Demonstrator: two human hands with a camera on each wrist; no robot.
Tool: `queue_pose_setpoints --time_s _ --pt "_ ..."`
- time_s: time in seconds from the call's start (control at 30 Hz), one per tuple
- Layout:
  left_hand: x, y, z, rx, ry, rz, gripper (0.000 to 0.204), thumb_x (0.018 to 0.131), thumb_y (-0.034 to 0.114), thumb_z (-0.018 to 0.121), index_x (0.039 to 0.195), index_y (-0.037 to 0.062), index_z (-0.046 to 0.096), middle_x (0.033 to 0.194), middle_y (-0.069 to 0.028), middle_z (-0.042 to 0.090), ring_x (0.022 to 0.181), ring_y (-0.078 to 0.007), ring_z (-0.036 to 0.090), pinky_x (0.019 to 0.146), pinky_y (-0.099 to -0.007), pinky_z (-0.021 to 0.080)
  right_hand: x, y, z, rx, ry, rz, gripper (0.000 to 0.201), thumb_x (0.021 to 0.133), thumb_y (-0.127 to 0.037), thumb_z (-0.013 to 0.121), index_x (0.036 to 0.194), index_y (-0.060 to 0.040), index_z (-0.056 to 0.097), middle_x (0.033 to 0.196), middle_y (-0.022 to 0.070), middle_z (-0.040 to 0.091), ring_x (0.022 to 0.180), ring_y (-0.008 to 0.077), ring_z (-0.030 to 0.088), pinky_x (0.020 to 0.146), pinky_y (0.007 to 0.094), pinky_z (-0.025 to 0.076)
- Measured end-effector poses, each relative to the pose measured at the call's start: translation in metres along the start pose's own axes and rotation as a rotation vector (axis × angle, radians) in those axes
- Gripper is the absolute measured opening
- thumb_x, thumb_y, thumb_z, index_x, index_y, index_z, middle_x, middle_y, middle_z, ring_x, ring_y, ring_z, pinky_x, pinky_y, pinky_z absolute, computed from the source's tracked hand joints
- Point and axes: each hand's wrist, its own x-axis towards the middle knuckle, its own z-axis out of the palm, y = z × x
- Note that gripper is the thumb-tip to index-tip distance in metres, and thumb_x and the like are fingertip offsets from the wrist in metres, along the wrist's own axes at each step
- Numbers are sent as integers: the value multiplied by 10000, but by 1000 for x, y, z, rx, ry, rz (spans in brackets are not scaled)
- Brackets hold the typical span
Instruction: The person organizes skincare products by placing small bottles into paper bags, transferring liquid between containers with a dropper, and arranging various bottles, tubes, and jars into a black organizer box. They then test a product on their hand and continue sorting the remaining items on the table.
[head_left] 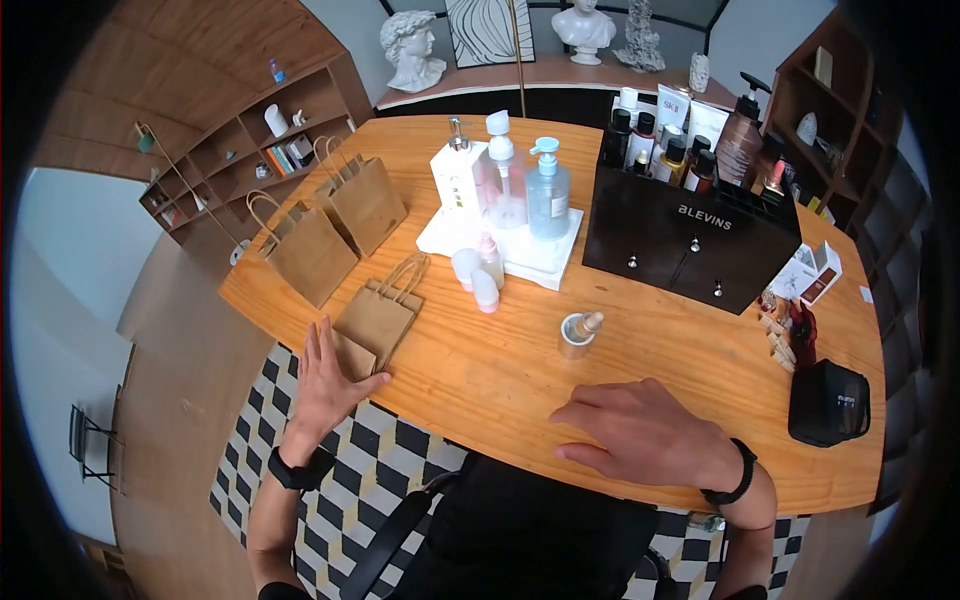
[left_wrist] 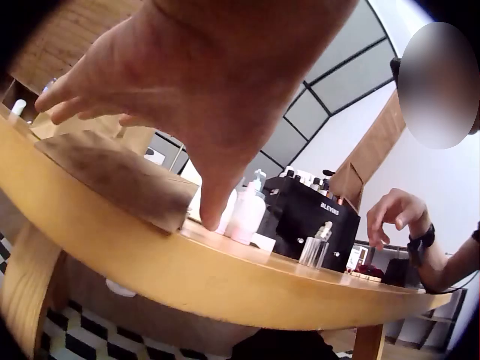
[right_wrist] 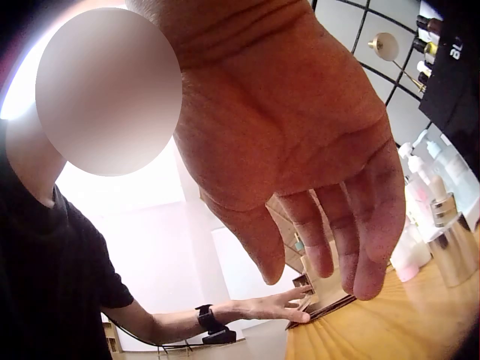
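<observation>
A small brown paper bag (head_left: 380, 318) lies on its side near the table's front left edge, handles pointing away. My left hand (head_left: 328, 385) spans the bag's bottom end with spread fingers, thumb on its right side; in the left wrist view the hand (left_wrist: 187, 90) is just above the bag (left_wrist: 120, 176), and contact is unclear. Above the table's front part, my right hand (head_left: 645, 430) holds nothing, its fingers loosely bent, as the right wrist view also shows of the hand (right_wrist: 300, 142). A small clear bottle with a beige top (head_left: 577, 335) stands beyond it.
Two upright paper bags (head_left: 308, 255) stand at the back left. Pump bottles (head_left: 548, 190) stand on a white tray (head_left: 535, 268), small pink-and-white bottles (head_left: 486, 290) before it. A black cosmetics box (head_left: 660, 235) is back right, a black pouch (head_left: 828, 403) at the right edge.
</observation>
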Motion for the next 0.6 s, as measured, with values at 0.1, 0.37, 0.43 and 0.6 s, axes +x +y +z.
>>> queue_pose_setpoints --time_s 0.1,0.37,0.43,0.6 --pt "8 -2 -9 -127 -120 -85 1277 773 500 926 1655 -71 200 1572 -321 411 1474 -435 439 1229 -457 388 -1 1 1 -3 3 -2 322 1067 -340 640 1129 -26 675 1021 127 686 964 334 711 770 464 538" --pt "19 -6 -8 -93 -12 -52 1188 792 534 896 1637 -36 287 1598 -314 386 1461 -443 434 1239 -487 361 -1 6 6 3 15 -26 322 1068 -343 638 1137 -29 665 1030 123 680 967 338 705 782 476 522" --pt "18 7 -11 -25 -71 -81 1190 796 563 882 1637 -34 289 1609 -319 375 1474 -456 415 1243 -505 344 -2 6 6 -15 -6 -29 311 1070 -332 635 1121 -25 655 1017 122 669 965 337 701 772 461 519" --pt "15 7 3 194 -115 -17 1181 809 633 842 1631 -29 312 1627 -337 357 1487 -487 389 1237 -548 320 -4 7 4 -10 -23 -23 309 1071 -319 632 1112 -13 646 1004 129 663 964 339 697 772 456 524"
